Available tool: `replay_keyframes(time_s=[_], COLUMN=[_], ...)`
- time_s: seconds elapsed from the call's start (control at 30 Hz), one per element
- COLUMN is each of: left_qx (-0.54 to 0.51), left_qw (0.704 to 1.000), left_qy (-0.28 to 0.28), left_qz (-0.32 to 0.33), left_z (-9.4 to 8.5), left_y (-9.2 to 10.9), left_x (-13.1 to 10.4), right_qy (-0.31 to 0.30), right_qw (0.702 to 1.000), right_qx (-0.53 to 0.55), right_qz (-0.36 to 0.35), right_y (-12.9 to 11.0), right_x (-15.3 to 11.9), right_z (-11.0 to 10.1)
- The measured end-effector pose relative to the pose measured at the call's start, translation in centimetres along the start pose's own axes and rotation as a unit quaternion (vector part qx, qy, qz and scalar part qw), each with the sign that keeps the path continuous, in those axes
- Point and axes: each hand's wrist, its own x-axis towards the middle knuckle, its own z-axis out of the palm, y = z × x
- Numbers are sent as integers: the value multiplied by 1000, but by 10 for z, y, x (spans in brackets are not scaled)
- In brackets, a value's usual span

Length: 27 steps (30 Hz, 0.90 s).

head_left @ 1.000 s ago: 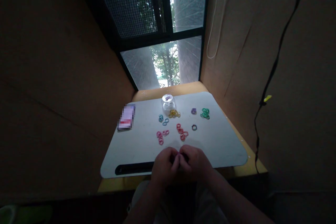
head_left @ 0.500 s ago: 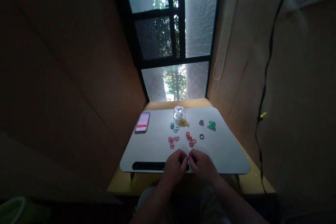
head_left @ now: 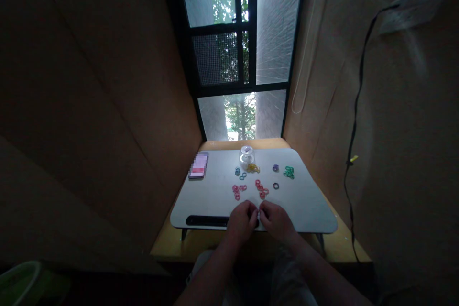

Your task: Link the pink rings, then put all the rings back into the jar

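My left hand (head_left: 243, 218) and my right hand (head_left: 275, 219) meet fingertip to fingertip above the front edge of a white lap table (head_left: 304, 205). Both are closed in a pinch; whatever lies between the fingers is too small to make out. Just beyond them are small ring-shaped bands sorted by colour: pink bands (head_left: 237, 191), red bands (head_left: 260, 186), a dark band (head_left: 276, 185), blue bands (head_left: 237, 171), yellow bands (head_left: 253, 168), a purple bunch (head_left: 275, 168) and green bands (head_left: 289, 172). A clear jar (head_left: 247, 155) stands behind the yellow ones.
A phone (head_left: 198, 166) lies at the table's far left corner. A black slot (head_left: 206, 221) runs along the front edge, partly behind my left hand. Walls close in on both sides, with a window (head_left: 240, 114) ahead. A black cable (head_left: 353, 138) hangs at right.
The view has shifted slightly, so the table sits a little differently in the picture. My hands stay together in the same pinch, and the bands lie where they were.
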Motion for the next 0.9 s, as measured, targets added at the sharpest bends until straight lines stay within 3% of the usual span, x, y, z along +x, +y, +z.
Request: replay_keyframes(time_s=[0.4, 0.9], left_qx=[15, 37], left_qw=[1000, 999], left_qy=[-1, -7], left_qz=[4, 0], left_z=[0, 1], left_y=[2, 5], left_x=[0, -3], right_qy=[7, 7], right_qw=[999, 999], right_qx=[48, 30], right_qz=[8, 10], right_y=[2, 0], right_x=[2, -2], right_z=[-2, -2])
